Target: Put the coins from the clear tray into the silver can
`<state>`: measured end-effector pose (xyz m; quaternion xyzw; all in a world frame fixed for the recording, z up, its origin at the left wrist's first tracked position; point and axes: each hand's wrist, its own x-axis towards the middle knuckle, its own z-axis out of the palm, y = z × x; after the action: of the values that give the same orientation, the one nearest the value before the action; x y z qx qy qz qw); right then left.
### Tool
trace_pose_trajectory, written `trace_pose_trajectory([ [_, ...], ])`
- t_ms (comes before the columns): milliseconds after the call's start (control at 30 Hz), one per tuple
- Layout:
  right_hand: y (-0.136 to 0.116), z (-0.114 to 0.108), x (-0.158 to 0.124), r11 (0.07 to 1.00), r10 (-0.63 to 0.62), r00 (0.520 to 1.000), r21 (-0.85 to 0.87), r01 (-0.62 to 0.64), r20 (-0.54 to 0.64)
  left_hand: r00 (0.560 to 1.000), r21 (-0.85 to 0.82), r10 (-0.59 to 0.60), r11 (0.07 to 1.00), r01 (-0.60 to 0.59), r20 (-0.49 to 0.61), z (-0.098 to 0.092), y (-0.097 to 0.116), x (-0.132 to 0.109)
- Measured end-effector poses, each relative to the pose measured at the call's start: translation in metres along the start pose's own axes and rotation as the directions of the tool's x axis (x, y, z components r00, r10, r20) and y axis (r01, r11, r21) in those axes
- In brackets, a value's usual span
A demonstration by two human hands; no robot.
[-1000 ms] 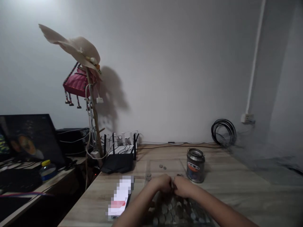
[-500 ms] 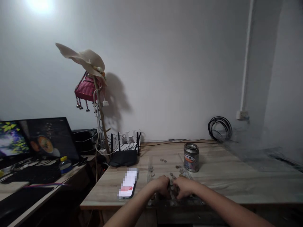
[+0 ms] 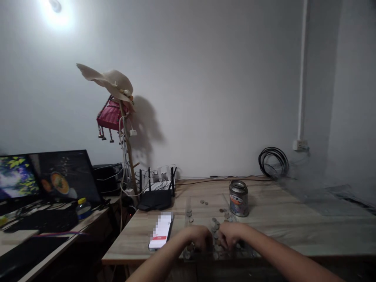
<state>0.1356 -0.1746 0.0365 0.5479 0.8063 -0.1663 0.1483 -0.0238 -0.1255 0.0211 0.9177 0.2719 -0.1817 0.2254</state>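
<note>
Scattered coins [image 3: 216, 226] lie on a clear flat sheet or shallow tray [image 3: 192, 201] near the table's front edge. Over the near part of it, my left hand [image 3: 202, 237] is bent down with its fingers curled. Just to its right, my right hand [image 3: 230, 235] curls in the same way, close beside a line of coins between the two hands. The fingertips are dark and partly hidden, so anything pinched in them does not show. Behind my right hand stands an open, printed metal tin [image 3: 238, 199]; its inside cannot be seen.
A phone [image 3: 161, 232] with a lit screen lies left of the coins. Behind it are a black router [image 3: 155, 199] and cables. A black cable coil [image 3: 273, 162] leans at the wall. Monitors [image 3: 64, 176] and a yellow-capped bottle [image 3: 84, 208] stand on the left desk.
The view has tilted slightly upward. My hands have moved a little apart and slightly nearer the table's front edge, showing more of the coins between them.
</note>
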Motion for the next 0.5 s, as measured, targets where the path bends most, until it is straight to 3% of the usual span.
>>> trace_pose_trajectory([
  [167, 0.010, 0.006, -0.009, 0.999, 0.020, 0.995, -0.046, -0.024, -0.094, 1.000, 0.038, -0.015, 0.999, 0.015, 0.003, -0.003, -0.004, -0.004],
  [333, 0.014, 0.007, -0.010, 0.987, 0.119, 0.981, -0.091, -0.134, -0.154, 0.998, 0.053, -0.048, 0.998, 0.046, 0.034, -0.002, -0.007, -0.009],
  [500, 0.020, 0.009, 0.001, 0.982, 0.182, 0.974, -0.024, -0.187, -0.136, 0.998, 0.024, -0.063, 0.998, 0.063, -0.009, 0.001, -0.007, -0.016],
])
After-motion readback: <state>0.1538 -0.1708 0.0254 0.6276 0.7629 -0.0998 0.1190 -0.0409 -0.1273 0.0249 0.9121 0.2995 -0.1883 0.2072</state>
